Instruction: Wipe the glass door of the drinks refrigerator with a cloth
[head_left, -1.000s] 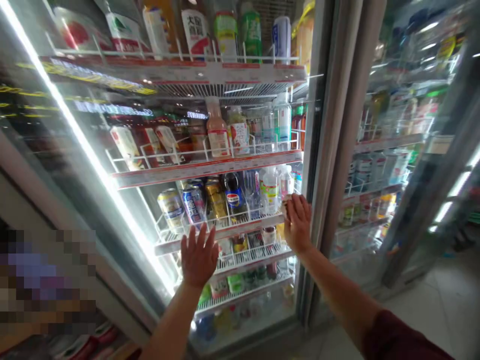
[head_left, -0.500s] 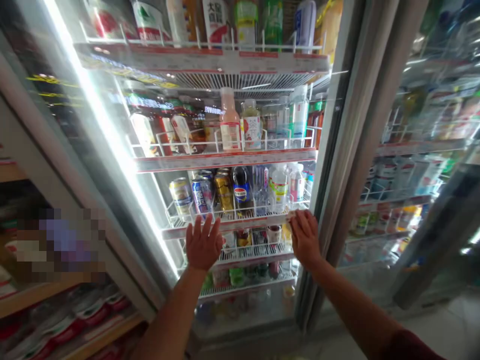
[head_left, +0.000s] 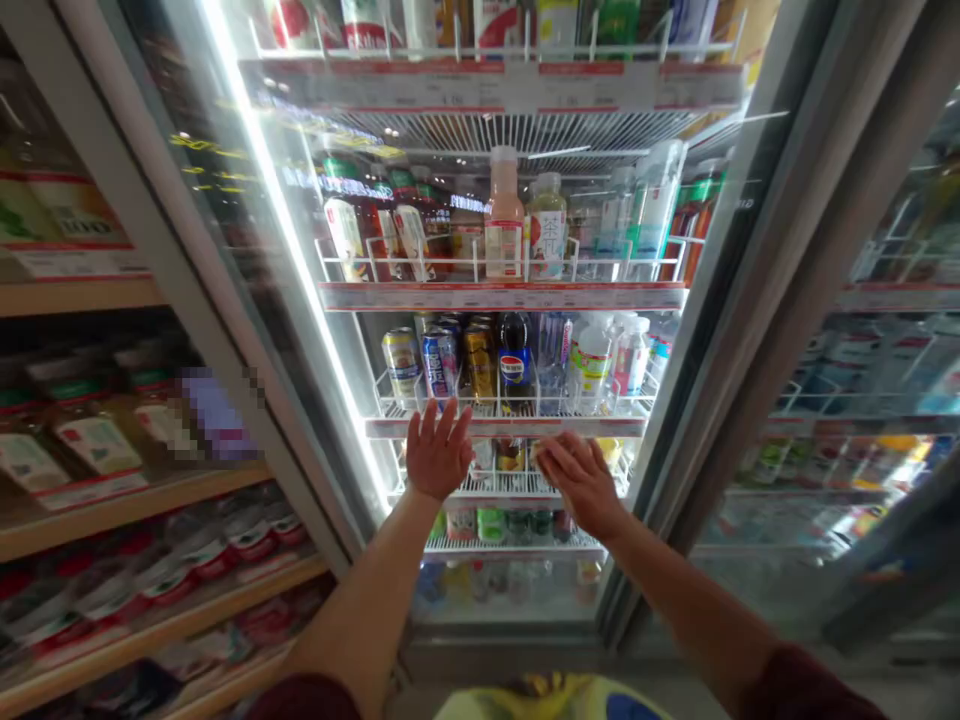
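My left hand (head_left: 439, 450) is open, palm forward and fingers spread, at the glass door of a lit drinks fridge; I cannot tell if it touches the glass. My right hand (head_left: 581, 485) is bent at the same door, lower shelves behind it. Under its fingertips shows the edge of a small pale cloth-like piece (head_left: 538, 452), mostly hidden by the fingers. Behind the glass between the hands stand drink cans (head_left: 439, 362), a dark cola bottle with a blue label (head_left: 514, 362) and a clear bottle with a yellow-green label (head_left: 592, 362).
A grey door frame (head_left: 739, 330) runs down the right side, with another glass-fronted fridge beyond. On the left are wooden shelves (head_left: 150, 515) of bottles and red-and-white packs. Yellow patterned fabric (head_left: 551, 698) shows at the bottom edge.
My right hand has moved left and slightly down across the glass, closer to my left hand. The left stays spread before the same shelf. The whole view has shifted.
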